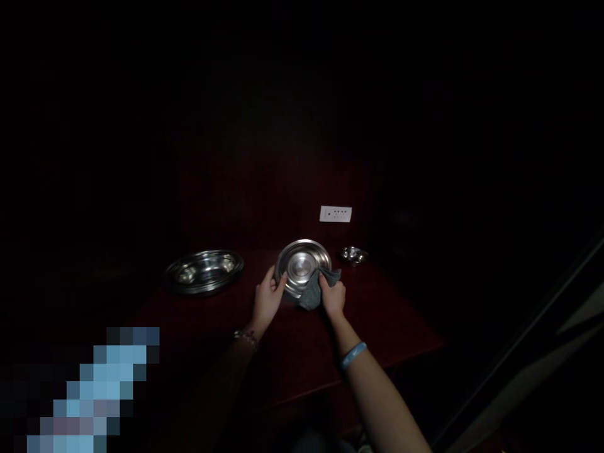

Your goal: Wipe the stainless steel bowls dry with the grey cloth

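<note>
A round, shiny steel dish (302,267) with a wide rim is held tilted towards me above the dark red table. My left hand (268,297) grips its left rim, thumb on the inner side. At the lower right of the dish, my right hand (333,296) is closed on a grey-green cloth (310,294), which lies against the rim. Part of the cloth sticks out to the right of the thumb. The fingers behind the dish and cloth are hidden.
Several nested steel dishes (205,289) stand on the table (377,314) at the left. A small steel bowl (353,255) sits at the back right. On the wall behind is a white socket plate (335,214). The surroundings are very dark.
</note>
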{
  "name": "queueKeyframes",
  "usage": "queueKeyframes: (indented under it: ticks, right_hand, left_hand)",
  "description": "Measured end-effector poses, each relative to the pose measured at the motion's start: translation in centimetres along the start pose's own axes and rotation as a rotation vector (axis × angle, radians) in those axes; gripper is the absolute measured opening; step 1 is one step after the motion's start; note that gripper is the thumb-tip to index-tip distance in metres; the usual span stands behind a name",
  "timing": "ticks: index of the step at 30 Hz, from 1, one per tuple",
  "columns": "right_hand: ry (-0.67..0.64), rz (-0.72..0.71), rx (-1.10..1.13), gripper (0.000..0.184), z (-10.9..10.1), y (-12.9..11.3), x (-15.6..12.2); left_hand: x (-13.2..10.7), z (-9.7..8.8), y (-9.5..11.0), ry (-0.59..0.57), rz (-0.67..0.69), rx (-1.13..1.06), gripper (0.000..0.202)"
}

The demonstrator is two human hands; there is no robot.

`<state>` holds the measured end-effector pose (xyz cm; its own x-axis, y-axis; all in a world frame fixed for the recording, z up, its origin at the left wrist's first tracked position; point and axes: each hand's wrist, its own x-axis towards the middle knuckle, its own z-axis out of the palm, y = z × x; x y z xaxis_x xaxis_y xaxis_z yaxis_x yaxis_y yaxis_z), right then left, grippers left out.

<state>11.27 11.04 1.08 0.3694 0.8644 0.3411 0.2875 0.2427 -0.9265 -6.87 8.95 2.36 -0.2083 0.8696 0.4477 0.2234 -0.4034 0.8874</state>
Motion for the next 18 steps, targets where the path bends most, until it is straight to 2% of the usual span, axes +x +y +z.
queueKeyframes:
  ticks: [2, 6, 8, 10, 15, 18]
  right_hand:
    - [0.017, 0.024, -0.002, 0.043, 0.3, 0.1, 0.1]
    - [0.006, 0.064, 0.097, 0.043, 1.0, 0.2, 0.2]
    - [-0.044, 0.052, 0.165, 0.041, 1.4, 0.4, 0.2]
    - [-0.108, 0.030, 0.215, 0.039, 1.7, 0.4, 0.1]
    - [-0.199, 0.018, 0.190, 0.038, 1.4, 0.2, -0.1]
    - [-0.156, 0.044, 0.088, 0.039, 0.8, 0.0, 0.0]
  left_hand:
    - [0.0, 0.6, -0.3, -0.013, -0.020, -0.082, 0.055]
    - [-0.4, 2.8, -1.1, -0.099, -0.056, -0.234, 0.067]
    - [-0.5, 3.8, -1.7, -0.129, -0.033, -0.235, 0.062]
    - [-0.5, 4.2, -2.1, -0.096, -0.046, -0.239, 0.053]
    - [0.1, 2.7, -1.6, 0.002, -0.175, -0.238, 0.044]
    - [0.3, 1.4, -0.9, 0.074, -0.115, -0.175, 0.045]
